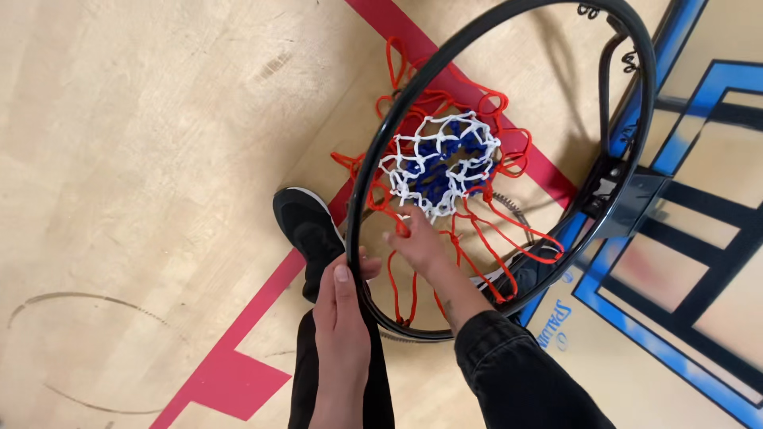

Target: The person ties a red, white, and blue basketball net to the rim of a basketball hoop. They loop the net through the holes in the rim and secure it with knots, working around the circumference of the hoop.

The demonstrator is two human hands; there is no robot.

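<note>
View from above, looking down thru a black basketball hoop (359, 171) lying at knee level over a wood gym floor (143, 119) w/ red painted lines. Left hand (342, 306) wraps the near rim, grip clenched on it, likely to steady it. Right hand (415, 238) reaches inside the ring; its grip pinches a red cord of the red, white & blue net (441, 163), which sags bunched below the rim. Backboard (699, 238), tan w/ blue & black rectangles, sits at right. Black shoe (306, 226) beneath.
</note>
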